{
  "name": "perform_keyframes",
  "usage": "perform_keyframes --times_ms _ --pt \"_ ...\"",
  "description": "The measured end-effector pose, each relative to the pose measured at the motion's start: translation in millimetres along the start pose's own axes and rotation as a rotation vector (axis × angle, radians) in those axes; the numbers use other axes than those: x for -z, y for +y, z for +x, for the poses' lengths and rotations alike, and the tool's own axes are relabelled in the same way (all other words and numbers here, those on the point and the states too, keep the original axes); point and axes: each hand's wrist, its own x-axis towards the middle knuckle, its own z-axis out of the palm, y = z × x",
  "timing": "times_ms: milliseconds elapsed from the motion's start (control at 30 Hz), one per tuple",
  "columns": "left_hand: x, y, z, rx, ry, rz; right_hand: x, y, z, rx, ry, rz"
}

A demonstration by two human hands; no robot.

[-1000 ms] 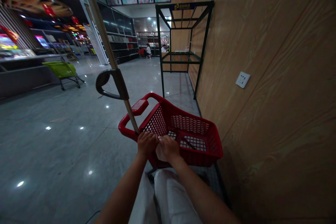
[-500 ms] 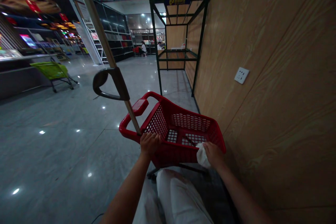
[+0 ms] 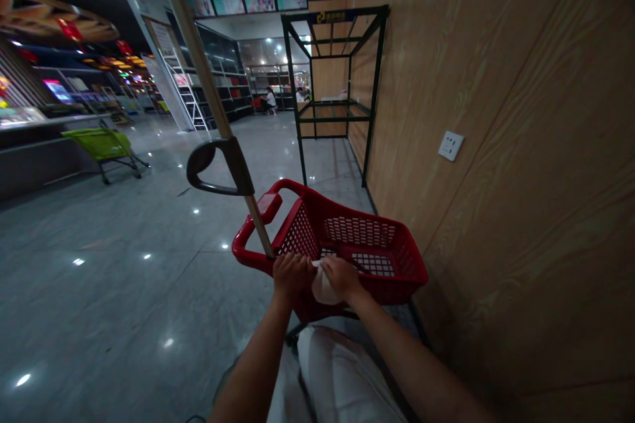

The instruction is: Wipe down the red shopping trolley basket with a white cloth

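Note:
A red plastic shopping cart (image 3: 377, 244) with a mesh basket stands by the wooden wall in front of me. My left hand (image 3: 292, 275) is closed over the near rim of the basket, right beside a slanted pole (image 3: 213, 102) that carries a dark loop handle (image 3: 221, 168). My right hand (image 3: 343, 277) is closed on a crumpled white cloth (image 3: 323, 287) and presses it against the same near rim, touching my left hand. My white-trousered knee (image 3: 337, 377) shows below.
A wooden panelled wall with a white socket (image 3: 450, 145) runs along the right. A dark metal shelf frame (image 3: 335, 86) stands beyond the cart. A green cart (image 3: 102, 144) and a stepladder (image 3: 184, 94) stand far left on the glossy grey floor. People sit in the distance.
My right hand, with the white cloth, slid from the near left rim to the right corner of the basket and has come back beside my left hand. My left hand kept its grip.

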Motion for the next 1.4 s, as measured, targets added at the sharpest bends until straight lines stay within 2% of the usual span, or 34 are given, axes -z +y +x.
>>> perform_keyframes --times_ms 133,200,267,300,367,467,533,600,700,767,833,933,1033,1133,1233,1400 --pt "-4.3 -0.4 -0.3 0.02 0.034 -0.036 30.5 77.0 -40.3 -0.184 -0.031 -0.14" --pt "-6.1 1.0 -0.4 0.027 0.041 -0.025 46.0 111.8 -58.4 -0.291 0.016 -0.228" --pt "-7.4 2.7 -0.4 0.021 0.051 -0.016 55.9 131.7 -68.5 -0.359 0.074 -0.289" --pt "-7.8 3.5 -0.4 0.018 0.058 -0.018 57.6 133.9 -69.7 -0.374 0.093 -0.302" --pt "-7.9 4.6 -0.2 0.018 0.068 -0.029 53.6 121.5 -63.7 -0.381 0.098 -0.291" --pt "-6.1 5.3 0.0 0.031 0.049 -0.045 32.9 70.1 -38.6 -0.338 0.067 -0.196" --pt "-3.9 4.8 -0.2 0.046 0.022 -0.055 16.1 28.5 -18.0 -0.208 0.06 -0.064" --pt "-1.5 3.2 -0.7 0.048 -0.008 -0.058 2.0 -5.9 -0.5 -0.05 0.115 0.107" --pt "1.6 -1.0 -1.3 0.014 -0.047 -0.015 -8.6 -28.9 12.1 0.127 0.206 0.27" --pt "2.6 -4.3 -1.3 -0.001 -0.053 0.034 -7.2 -23.9 9.8 0.209 0.157 0.265" --pt "2.7 -7.2 -1.2 -0.006 -0.046 0.055 1.2 -6.4 -0.2 0.251 0.037 0.207" --pt "1.1 -10.6 -1.8 0.001 -0.034 0.009 22.4 33.7 -26.4 0.171 -0.089 0.096" --pt "-1.9 -12.3 -3.4 0.016 -0.017 -0.026 41.2 76.6 -58.0 0.057 -0.101 -0.018" --pt "-4.1 -11.5 -4.1 0.009 0.031 0.008 46.5 102.0 -80.5 0.053 -0.055 -0.145" --pt "-3.3 -8.3 -2.4 0.006 0.035 0.031 39.1 93.6 -79.3 0.039 -0.055 -0.262" --pt "3.0 -2.0 1.1 0.071 -0.09 0.004 18.2 23.1 -31.4 0.007 -0.14 -0.269"
